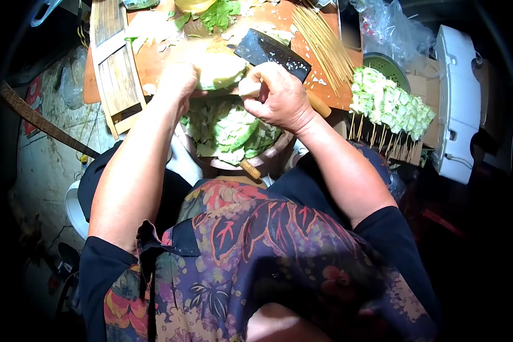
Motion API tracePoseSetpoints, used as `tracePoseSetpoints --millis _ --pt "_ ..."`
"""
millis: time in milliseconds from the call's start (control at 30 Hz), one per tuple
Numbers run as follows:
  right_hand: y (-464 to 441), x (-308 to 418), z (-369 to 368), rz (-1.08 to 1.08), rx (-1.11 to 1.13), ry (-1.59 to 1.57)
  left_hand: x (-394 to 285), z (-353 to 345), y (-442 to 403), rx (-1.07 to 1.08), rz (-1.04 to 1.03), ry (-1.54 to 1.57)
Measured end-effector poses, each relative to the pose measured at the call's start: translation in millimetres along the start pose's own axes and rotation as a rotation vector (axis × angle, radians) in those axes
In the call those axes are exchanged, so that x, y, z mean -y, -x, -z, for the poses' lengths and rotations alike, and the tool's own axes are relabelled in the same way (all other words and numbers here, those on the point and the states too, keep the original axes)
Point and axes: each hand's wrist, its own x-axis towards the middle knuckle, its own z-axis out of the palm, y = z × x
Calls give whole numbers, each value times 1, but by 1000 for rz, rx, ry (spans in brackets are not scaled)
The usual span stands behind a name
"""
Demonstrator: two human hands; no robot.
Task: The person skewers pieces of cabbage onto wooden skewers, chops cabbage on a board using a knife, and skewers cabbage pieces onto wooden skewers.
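Note:
Both hands meet at a pale green cabbage piece at the near edge of the orange board. My left hand is closed on its left side. On its right side my right hand has curled fingers, pinching its edge. Just beyond my right hand lies a dark cleaver with bits of cabbage on the blade; its wooden handle points to the lower right. Below the hands, a wide bowl holds cut cabbage leaves, and a wooden handle sticks out over its near rim.
A wooden slicer lies on the board's left. Bamboo skewers spread across its right part. Skewered cabbage is stacked at the right, beside a green colander and a white foam box. Plastic bags lie behind.

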Motion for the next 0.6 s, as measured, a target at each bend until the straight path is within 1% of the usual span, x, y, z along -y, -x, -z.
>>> tracePoseSetpoints --millis 33,67,100,167,200,233,300,333,367,400,433,500,533,567,600 --pt "-2 1 1 -52 -5 -38 -4 3 2 -73 -32 75" --pt "-3 -2 -1 -39 -12 19 -7 8 3 -80 -99 100" --pt "-4 -5 -3 -37 -17 19 -6 13 -2 -80 -103 98" --pt "-5 -9 -7 -122 77 59 1 27 -20 -122 -143 133" --pt "-6 -9 -9 -135 114 94 -2 32 -19 -59 -163 137" --pt "-8 -11 -13 -132 110 93 -3 33 -20 -60 -168 136" --pt "-12 -15 -23 -149 205 209 -11 30 -11 -176 -84 22" --pt "-16 -15 -27 -178 260 205 -16 24 1 -176 -86 18" --pt "-20 -15 -31 -178 255 204 -20 16 18 -156 -220 -40" --pt "-25 -16 -36 -194 298 252 -24 12 27 -136 -351 -99" --pt "-28 -17 -41 -209 341 300 -27 12 29 -136 -353 -102" --pt "-32 -14 -47 -193 329 312 -32 13 31 -38 -377 -125" --pt "-33 -11 -47 -191 329 337 -28 14 18 -92 -248 -160" --pt "-34 -9 -47 -189 330 362 -16 18 1 -92 -249 -163" --pt "-33 -9 -46 -190 329 362 0 23 -17 -184 -274 -267"
